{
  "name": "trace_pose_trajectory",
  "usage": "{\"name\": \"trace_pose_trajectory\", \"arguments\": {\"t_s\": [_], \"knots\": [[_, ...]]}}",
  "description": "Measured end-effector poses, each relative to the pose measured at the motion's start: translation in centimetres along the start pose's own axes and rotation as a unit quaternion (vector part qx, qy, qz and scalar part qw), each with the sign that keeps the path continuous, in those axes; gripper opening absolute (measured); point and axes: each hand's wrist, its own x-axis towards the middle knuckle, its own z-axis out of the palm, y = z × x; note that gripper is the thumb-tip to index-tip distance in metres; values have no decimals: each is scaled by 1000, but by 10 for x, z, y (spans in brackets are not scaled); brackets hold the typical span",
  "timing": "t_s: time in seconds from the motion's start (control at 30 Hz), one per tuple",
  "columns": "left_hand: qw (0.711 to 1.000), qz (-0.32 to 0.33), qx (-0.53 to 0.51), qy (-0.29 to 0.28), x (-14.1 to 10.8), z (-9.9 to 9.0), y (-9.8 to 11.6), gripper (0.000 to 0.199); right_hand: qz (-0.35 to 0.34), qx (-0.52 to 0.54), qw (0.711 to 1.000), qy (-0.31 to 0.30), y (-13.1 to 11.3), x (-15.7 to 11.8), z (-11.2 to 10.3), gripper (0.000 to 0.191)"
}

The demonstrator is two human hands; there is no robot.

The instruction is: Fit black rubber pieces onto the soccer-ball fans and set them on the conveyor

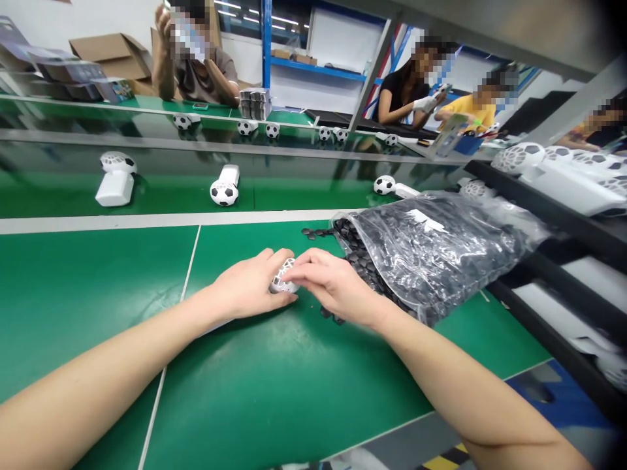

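Observation:
My left hand (255, 284) is wrapped round a white soccer-ball housing (285, 285) with open mesh on top, holding it low at the table. Part of its white body lies hidden under my palm and wrist. My right hand (333, 284) reaches in from the other side, fingers pinched together at the ball's surface. Whatever sits between those fingertips is too small to make out. Just right of my right hand, black pieces (360, 258) spill from the mouth of a clear plastic bag (441, 241). A few loose ones lie near my right wrist.
Beyond a pale rail, a green conveyor (176, 192) carries several soccer-ball units with white handles (224, 189). A black rack (553, 196) holding white housings stands close on the right. Several people work across the line. A stack of grey parts (255, 103) stands there.

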Motion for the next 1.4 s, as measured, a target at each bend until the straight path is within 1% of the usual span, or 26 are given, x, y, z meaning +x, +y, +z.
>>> {"name": "trace_pose_trajectory", "arguments": {"t_s": [0.1, 0.17, 0.23, 0.3, 0.37, 0.43, 0.5, 0.53, 0.6, 0.7, 0.8, 0.97, 1.13, 1.23, 1.3, 1.37, 1.4], "knots": [[1000, -17, 5, 10, -1, 0, 0, 59, -37, -60, 996, -49, -5, -1, 0, 15], [1000, -21, 14, 11, -2, 1, 0, 74, -40, -93, 992, -77, -7, 0, 2, 14], [1000, -17, 19, 12, -3, 1, 0, 85, -36, -109, 989, -88, -8, 0, 5, 12], [1000, -11, 19, 15, -4, 1, 0, 83, -21, -106, 991, -82, -8, 1, 8, 8], [1000, -4, 20, 17, -4, 0, 1, 72, 8, -80, 995, -59, -5, 1, 10, 1], [999, 1, 26, 21, -5, 0, 1, 62, 46, -44, 998, -23, -1, 1, 11, 11], [999, -5, 34, 26, -4, -1, 2, 60, 86, -11, 996, 2, 2, -1, 12, 29], [999, -10, 35, 29, -4, -1, 2, 61, 105, 5, 994, 3, 3, -2, 12, 38], [999, -17, 29, 33, -3, -1, 1, 63, 141, 34, 989, -20, 4, -3, 12, 50], [999, -19, 16, 41, -1, -1, 0, 65, 176, 57, 982, -51, 3, -3, 11, 53], [999, -14, 14, 43, -1, 0, -1, 68, 191, 59, 978, -51, 3, -3, 10, 54], [999, -1, 4, 41, -1, 0, -1, 69, 202, 69, 976, -49, 3, -4, 9, 52], [999, 2, 24, 38, -1, -5, 5, 57, 224, 85, 970, -37, 4, -4, 11, 51], [999, 9, 24, 19, -1, -6, 6, 55, 240, 119, 962, -46, 11, -2, 6, 50], [1000, 10, 8, -4, -2, -8, 4, 61, 258, 115, 959, -36, 19, 0, -5, 43], [1000, -8, 5, -20, -2, -10, 0, 70, 274, 45, 961, 14, 27, 1, -18, 26], [999, -19, 15, -20, -1, -11, -3, 71, 278, -2, 960, 35, 30, 0, -24, 17]]}}
